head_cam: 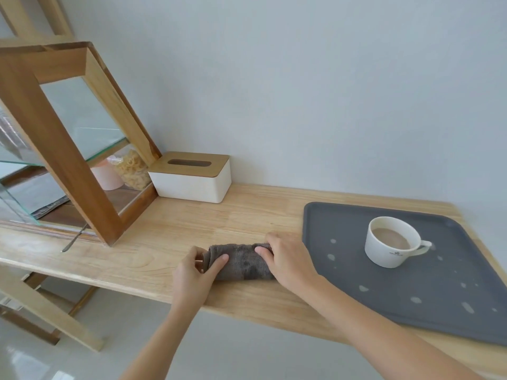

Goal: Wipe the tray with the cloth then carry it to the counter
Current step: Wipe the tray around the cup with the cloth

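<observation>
From the head view, I have both hands on the cloth (241, 260), a soft, limp grey roll lying near the bench (170, 229) front edge. My left hand (193, 272) pinches its left end; my right hand (285, 259) presses its right end, each grip closed on fabric. The tray (343, 272) sits at the bench's right end, spotted with pale drips, carrying a full cup (392, 242). I judge the tray stiff and slick: hold both side rims, level, or the cup spills.

Both forearms are bare up to the frame's lower edge, with no sleeves showing; the left hand (196, 272) and right hand (288, 260) are ungloved, with short, unpainted fingernails and plain fingers
</observation>
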Demonstrator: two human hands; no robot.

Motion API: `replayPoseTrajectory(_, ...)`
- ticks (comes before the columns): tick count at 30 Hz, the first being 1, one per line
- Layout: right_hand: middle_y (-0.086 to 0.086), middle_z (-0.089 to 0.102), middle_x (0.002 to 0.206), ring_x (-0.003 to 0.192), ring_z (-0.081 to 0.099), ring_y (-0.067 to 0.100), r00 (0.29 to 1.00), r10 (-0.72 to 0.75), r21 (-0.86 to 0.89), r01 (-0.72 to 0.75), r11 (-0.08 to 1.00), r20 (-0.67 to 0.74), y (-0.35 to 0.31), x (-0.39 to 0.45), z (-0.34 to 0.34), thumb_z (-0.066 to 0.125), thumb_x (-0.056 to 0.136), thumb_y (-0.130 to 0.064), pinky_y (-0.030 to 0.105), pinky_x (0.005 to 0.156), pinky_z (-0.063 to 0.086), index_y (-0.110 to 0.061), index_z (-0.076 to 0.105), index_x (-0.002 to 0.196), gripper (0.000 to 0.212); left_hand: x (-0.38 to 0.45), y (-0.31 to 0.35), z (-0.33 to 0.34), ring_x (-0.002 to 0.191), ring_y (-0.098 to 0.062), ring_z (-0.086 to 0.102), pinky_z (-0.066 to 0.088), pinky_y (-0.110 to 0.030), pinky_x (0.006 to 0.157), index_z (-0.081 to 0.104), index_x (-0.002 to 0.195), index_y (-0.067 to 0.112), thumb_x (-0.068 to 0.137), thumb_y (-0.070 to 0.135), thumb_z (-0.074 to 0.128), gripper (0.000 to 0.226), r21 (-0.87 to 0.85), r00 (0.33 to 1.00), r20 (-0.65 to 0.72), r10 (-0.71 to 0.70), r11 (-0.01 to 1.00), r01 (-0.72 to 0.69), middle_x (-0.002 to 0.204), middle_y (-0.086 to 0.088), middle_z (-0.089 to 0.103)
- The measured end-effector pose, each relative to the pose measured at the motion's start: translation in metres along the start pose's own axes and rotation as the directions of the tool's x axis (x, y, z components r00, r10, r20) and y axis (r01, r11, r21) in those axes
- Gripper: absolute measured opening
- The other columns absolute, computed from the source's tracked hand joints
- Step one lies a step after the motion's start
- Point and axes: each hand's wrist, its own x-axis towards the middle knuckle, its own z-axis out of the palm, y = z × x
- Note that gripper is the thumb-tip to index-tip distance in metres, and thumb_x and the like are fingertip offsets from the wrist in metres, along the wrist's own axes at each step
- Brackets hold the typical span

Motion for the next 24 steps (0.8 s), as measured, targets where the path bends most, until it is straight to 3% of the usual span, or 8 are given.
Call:
replayPoseTrajectory(5,0.011,0.049,0.131,0.126,0.038,0.029,0.984,0.078,-0.199,-0.045,0.979,0.161,0.008,0.006,0.022,0.039,0.092,-0.057,0.044,0.104,0.032,-0.009,0.059,0.111,0.055,0.009,-0.003,0.013,0.120,-0.020,0.047,0.044,-0.043,0.095,0.035,0.132,0.021,0.073,0.047,0.074,0.076,0.266,0.985,-0.008,0.170,0.950,-0.162,0.136,0.001,0.040)
replayPoseTrajectory(9,0.007,0.057,0.115,0.117,0.044,0.025,0.991,0.007,-0.074,0.003,0.997,0.134,0.004,0.000,0.017,0.048,0.093,-0.044,0.042,0.101,0.034,-0.010,0.053,0.106,0.037,0.026,-0.005,0.011,0.138,-0.020,0.034,0.019,-0.052,0.114,0.015,0.150,0.028,0.082,0.054,0.061,0.086,0.346,0.948,0.315,0.055,0.923,-0.169,0.146,0.003,0.041)
replayPoseTrajectory(11,0.005,0.061,0.092,0.089,0.054,0.024,0.991,-0.050,0.093,0.039,0.995,0.122,-0.001,-0.008,0.008,0.048,0.097,-0.031,0.039,0.082,0.044,-0.014,0.047,0.095,0.017,0.035,-0.005,0.007,0.136,-0.017,0.037,0.014,-0.053,0.114,0.022,0.148,0.032,0.082,0.053,0.062,0.080,0.347,0.899,0.439,0.008,0.921,-0.178,0.140,0.011,0.048)
replayPoseTrajectory(14,0.011,0.054,0.071,0.058,0.040,0.018,0.995,-0.066,0.316,0.037,0.948,0.081,-0.004,-0.021,-0.013,0.042,0.097,-0.013,0.038,0.054,0.036,-0.017,0.035,0.081,0.018,0.040,0.006,-0.001,0.114,-0.012,0.054,0.025,-0.054,0.112,0.040,0.135,0.045,0.076,0.052,0.069,0.066,0.229,0.844,0.535,0.030,0.957,-0.180,0.120,0.014,0.058)
replayPoseTrajectory(16,0.010,0.052,0.070,0.057,0.035,0.016,0.999,-0.047,0.358,0.040,0.933,0.013,0.000,-0.029,-0.033,0.041,0.097,-0.010,0.038,0.053,0.034,-0.019,0.035,0.080,0.020,0.036,0.024,0.001,0.096,-0.015,0.064,0.048,-0.044,0.097,0.054,0.121,0.041,0.077,0.040,0.075,0.049,0.008,0.800,0.593,0.090,0.993,-0.117,0.110,-0.001,0.063)
replayPoseTrajectory(18,0.002,0.048,0.067,0.057,0.034,0.014,0.999,-0.015,0.369,0.032,0.929,-0.050,0.009,-0.036,-0.054,0.042,0.097,-0.012,0.033,0.052,0.033,-0.019,0.037,0.081,0.018,0.030,0.046,0.009,0.091,-0.020,0.069,0.055,-0.032,0.077,0.061,0.114,0.031,0.080,0.020,0.075,0.038,-0.185,0.762,0.630,0.153,0.982,-0.045,0.112,-0.015,0.062)
replayPoseTrajectory(21,-0.003,0.049,0.067,0.059,0.042,0.015,0.990,0.065,0.333,-0.020,0.943,-0.124,0.033,-0.044,-0.078,0.045,0.097,-0.015,0.030,0.055,0.036,-0.019,0.040,0.085,0.014,0.025,0.077,0.033,0.088,-0.030,0.067,0.053,-0.030,0.069,0.063,0.110,0.032,0.080,0.020,0.075,0.034,-0.245,0.769,0.596,0.231,0.964,-0.099,0.106,-0.013,0.064)
replayPoseTrajectory(24,0.000,0.056,0.078,0.068,0.051,0.022,0.978,0.128,0.172,-0.100,0.980,-0.162,0.064,-0.053,-0.084,0.045,0.097,-0.016,0.037,0.061,0.044,-0.020,0.040,0.091,0.008,0.015,0.097,0.065,0.079,-0.021,0.065,0.052,-0.023,0.065,0.062,0.111,0.029,0.081,0.029,0.074,0.032,-0.197,0.783,0.569,0.252,0.966,-0.167,0.092,-0.002,0.066)
